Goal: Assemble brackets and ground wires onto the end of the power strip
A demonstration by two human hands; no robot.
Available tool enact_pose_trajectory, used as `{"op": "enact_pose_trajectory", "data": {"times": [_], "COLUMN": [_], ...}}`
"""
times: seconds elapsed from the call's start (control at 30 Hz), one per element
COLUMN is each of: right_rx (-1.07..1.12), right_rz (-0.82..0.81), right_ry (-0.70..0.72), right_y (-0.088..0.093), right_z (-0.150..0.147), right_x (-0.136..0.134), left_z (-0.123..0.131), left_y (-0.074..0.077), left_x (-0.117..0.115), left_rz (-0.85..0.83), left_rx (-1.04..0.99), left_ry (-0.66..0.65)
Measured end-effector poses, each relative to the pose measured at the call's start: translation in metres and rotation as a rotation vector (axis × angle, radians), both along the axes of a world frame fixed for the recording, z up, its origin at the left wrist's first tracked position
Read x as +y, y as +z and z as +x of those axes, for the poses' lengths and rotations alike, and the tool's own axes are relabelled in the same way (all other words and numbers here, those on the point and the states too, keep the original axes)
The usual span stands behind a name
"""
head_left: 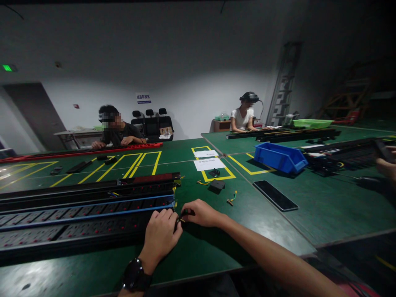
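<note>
My left hand [161,236], with a black watch on its wrist, rests curled on the right end of a long black power strip [77,222] with blue wires along it. My right hand [201,213] sits just right of it, fingers pinched on a small black part at the strip's end; what it is I cannot make out. Both hands almost touch. A short yellow-green wire piece [231,199] and a small black part [217,184] lie on the green table [216,247] beyond my right hand.
A black phone [275,195] lies flat to the right, a blue bin [280,157] behind it. White papers [208,163] sit in a yellow-taped square. Two other people sit at the far side, one by a red strip [80,151]. Another person's hand [386,167] shows at the right edge.
</note>
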State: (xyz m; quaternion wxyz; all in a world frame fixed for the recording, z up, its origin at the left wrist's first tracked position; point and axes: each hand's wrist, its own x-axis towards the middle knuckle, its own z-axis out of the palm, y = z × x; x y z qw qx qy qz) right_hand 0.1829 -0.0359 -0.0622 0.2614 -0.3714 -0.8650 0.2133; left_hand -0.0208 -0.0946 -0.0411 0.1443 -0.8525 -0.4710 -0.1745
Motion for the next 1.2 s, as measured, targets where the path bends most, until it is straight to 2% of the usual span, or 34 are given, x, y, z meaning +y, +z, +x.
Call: {"op": "enact_pose_trajectory", "data": {"times": [1.2], "right_rx": [0.003], "right_rz": [0.002], "right_ry": [-0.003], "right_y": [0.0008], "right_z": [0.0008], "right_x": [-0.0012], "left_z": [-0.0003], "left_y": [-0.0004], "left_x": [0.0006], "left_rz": [-0.004], "left_rx": [0.011], "left_ry": [-0.002]}}
